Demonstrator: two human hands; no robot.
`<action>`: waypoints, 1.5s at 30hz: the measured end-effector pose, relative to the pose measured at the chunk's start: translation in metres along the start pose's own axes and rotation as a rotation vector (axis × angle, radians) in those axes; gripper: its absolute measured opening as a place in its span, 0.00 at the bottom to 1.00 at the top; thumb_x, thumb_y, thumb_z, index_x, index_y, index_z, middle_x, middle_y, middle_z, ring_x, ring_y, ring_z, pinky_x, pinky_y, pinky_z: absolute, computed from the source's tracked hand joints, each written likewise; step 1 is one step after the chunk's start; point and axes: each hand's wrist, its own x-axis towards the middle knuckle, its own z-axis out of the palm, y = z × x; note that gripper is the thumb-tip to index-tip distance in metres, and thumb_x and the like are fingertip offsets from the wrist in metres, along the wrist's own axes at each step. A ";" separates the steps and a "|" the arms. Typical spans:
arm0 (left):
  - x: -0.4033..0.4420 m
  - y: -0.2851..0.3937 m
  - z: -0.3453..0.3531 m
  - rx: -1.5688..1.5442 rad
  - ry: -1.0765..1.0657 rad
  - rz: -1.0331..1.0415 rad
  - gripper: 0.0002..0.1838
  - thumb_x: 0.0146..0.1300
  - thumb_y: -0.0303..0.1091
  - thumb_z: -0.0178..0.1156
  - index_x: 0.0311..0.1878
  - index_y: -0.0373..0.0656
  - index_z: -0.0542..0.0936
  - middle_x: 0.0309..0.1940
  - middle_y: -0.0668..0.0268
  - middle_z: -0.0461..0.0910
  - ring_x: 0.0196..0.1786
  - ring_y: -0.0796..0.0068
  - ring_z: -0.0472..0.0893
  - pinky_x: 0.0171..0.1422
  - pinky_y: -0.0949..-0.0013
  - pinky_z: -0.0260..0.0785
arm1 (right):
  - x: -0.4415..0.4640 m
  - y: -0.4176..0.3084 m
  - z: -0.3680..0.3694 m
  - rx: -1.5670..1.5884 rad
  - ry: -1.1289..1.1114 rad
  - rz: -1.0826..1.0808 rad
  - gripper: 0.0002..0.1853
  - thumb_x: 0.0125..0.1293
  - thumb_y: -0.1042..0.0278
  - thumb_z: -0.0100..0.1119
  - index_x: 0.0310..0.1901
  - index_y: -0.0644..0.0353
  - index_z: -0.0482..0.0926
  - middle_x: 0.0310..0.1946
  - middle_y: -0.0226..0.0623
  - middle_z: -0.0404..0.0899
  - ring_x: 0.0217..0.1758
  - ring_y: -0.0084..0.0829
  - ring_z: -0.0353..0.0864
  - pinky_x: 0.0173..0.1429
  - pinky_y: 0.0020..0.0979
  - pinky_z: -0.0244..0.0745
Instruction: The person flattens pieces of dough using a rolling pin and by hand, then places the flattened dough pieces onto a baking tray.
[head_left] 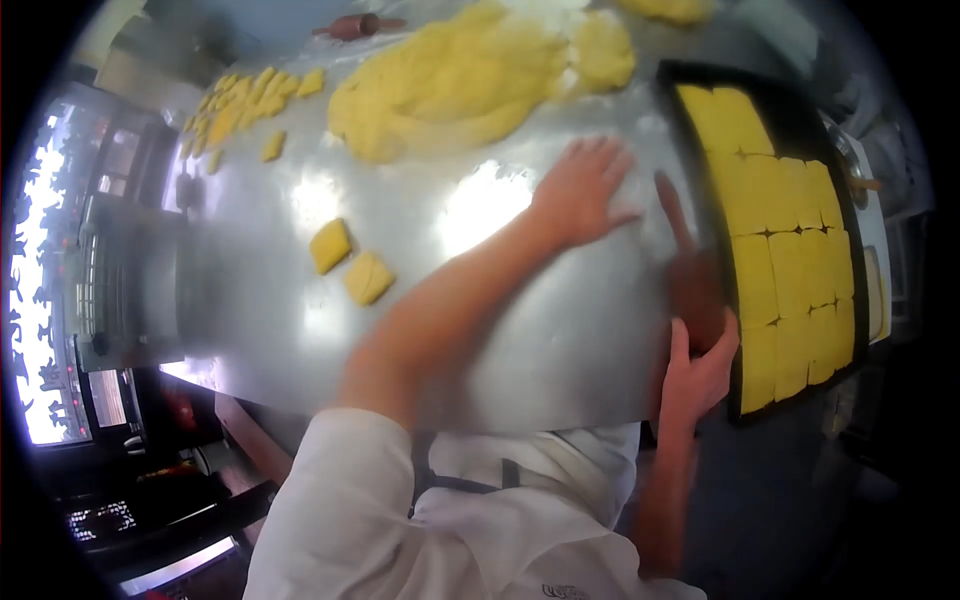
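My left hand (585, 192) reaches out over the metal table (400, 350), palm down, with the fingers stretched and the thumb apart; nothing is in it. Close to my body on the right, my right hand (700, 375) curls round the lower part of a reddish-brown rolling pin (695, 290). The pin lies lengthwise beside a dark tray (740, 395), one handle pointing away from me. Flat yellow dough pieces (790, 260) fill most of that tray, edge to edge. Beyond my left hand spreads a large slab of yellow dough (450, 85).
Two small dough squares (347, 262) lie on the table left of my forearm. Several small cut pieces (250, 105) sit at the far left. A second rolling pin (355, 27) rests at the far edge. Right of the tray stands a pale container (875, 240).
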 end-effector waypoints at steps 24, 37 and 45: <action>-0.262 -0.014 -0.143 -0.019 0.147 -0.702 0.36 0.53 0.39 0.82 0.62 0.34 0.80 0.57 0.46 0.80 0.63 0.42 0.76 0.72 0.50 0.69 | -0.019 -0.019 0.013 -0.059 -0.068 -0.325 0.39 0.67 0.50 0.73 0.74 0.57 0.70 0.67 0.48 0.78 0.67 0.53 0.80 0.66 0.48 0.76; -0.229 0.087 -0.117 -0.248 -0.102 -0.370 0.47 0.47 0.41 0.85 0.72 0.46 0.75 0.67 0.52 0.74 0.70 0.44 0.71 0.75 0.50 0.66 | -0.039 -0.006 0.012 0.025 -0.104 -0.408 0.41 0.63 0.49 0.76 0.73 0.56 0.70 0.65 0.46 0.78 0.64 0.54 0.80 0.65 0.48 0.77; -0.222 0.094 -0.113 -0.201 -0.078 -0.376 0.51 0.50 0.47 0.84 0.75 0.40 0.70 0.70 0.47 0.73 0.73 0.40 0.69 0.79 0.47 0.62 | -0.036 -0.005 0.010 0.030 -0.116 -0.412 0.41 0.63 0.49 0.76 0.73 0.56 0.70 0.65 0.46 0.78 0.64 0.53 0.81 0.65 0.48 0.77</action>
